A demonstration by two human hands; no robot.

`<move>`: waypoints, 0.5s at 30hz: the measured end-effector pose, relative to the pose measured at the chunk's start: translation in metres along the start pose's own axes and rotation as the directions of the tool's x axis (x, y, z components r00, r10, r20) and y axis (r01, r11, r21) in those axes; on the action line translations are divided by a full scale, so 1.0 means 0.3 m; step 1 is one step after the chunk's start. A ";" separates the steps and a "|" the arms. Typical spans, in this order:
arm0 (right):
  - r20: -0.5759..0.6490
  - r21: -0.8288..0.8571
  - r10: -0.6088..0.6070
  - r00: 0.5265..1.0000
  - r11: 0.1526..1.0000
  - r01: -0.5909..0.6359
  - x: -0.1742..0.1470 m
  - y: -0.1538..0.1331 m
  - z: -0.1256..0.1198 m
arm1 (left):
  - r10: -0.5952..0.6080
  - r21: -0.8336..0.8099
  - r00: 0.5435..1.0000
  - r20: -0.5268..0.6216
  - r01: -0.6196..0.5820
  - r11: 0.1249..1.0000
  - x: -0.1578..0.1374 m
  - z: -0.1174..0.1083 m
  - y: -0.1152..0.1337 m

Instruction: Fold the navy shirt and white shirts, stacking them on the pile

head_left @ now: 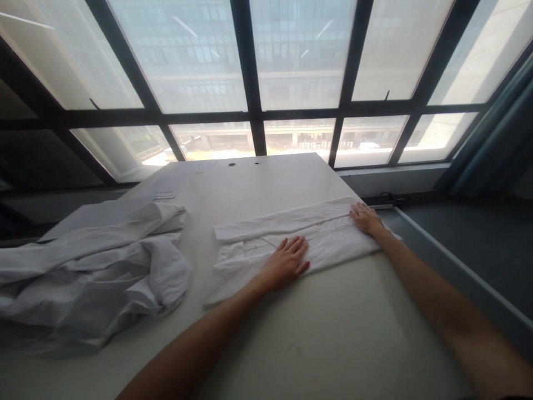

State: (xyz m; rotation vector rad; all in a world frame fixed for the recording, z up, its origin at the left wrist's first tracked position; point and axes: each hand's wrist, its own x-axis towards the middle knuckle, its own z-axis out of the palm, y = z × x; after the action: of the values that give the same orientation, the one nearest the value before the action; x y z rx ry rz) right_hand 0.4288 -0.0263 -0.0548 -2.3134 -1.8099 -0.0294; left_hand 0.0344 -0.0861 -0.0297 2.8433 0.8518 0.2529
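Note:
A white garment (328,250), folded into a long flat strip, lies across the white table (266,183). Its kind is not clear from the folds. My left hand (287,260) rests palm down near the middle of the strip, fingers spread and pointing away from me. At the strip's right end, close to the table's right edge, my right hand (365,218) lies on the cloth with its fingers stretched out. Neither hand grips anything.
A loose heap of white cloth (95,278) covers the table's left side. Papers (166,189) lie behind it. Two small dark holes show near the table's far edge. Large windows (306,55) stand beyond, and a blue curtain (491,139) hangs at the right.

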 end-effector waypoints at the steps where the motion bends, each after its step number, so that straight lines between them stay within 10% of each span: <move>1: -0.011 0.014 0.018 1.000 1.000 -0.018 -0.004 0.046 0.003 | -0.001 -0.005 1.000 -0.002 0.001 1.000 0.000 0.000 0.000; 15: -0.283 0.019 0.146 0.948 0.989 -0.147 -0.062 0.042 -0.010 | 0.189 -0.085 0.979 0.075 -0.182 0.980 -0.073 -0.005 0.087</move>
State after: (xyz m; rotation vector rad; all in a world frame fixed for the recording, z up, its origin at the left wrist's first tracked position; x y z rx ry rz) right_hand 0.4365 -0.0476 -0.0564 -2.2993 -1.4972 -0.3237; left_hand 0.0299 -0.1197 -0.0255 2.8393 0.5481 0.1845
